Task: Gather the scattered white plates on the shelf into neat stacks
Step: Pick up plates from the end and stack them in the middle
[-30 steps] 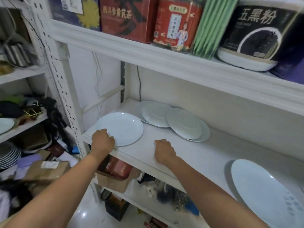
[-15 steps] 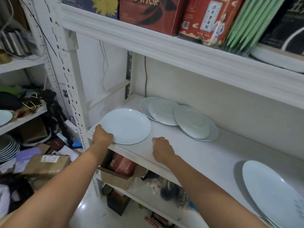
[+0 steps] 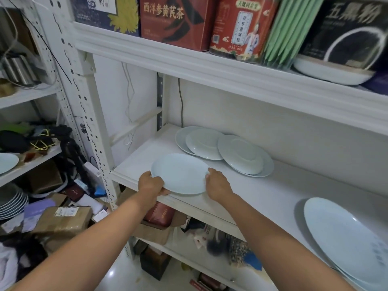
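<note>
A white plate [image 3: 180,173] lies at the front left of the white shelf [image 3: 273,192]. My left hand [image 3: 151,185] grips its left rim and my right hand [image 3: 217,184] holds its right rim. Behind it, several white plates overlap near the back wall: a left pair [image 3: 201,143] and a right pair [image 3: 243,156], lying upside down. A large white plate [image 3: 344,240] rests on another at the shelf's far right, cut off by the frame edge.
The upper shelf [image 3: 231,68] carries boxes and a red tin [image 3: 241,28], low overhead. A perforated upright post [image 3: 88,114] stands to the left. More plates [image 3: 12,202] and cardboard boxes [image 3: 63,219] crowd the left shelving and floor.
My right hand moved from the shelf's front edge to the plate's right rim. The plate slid to the right along the shelf's front, and both hands now hold it.
</note>
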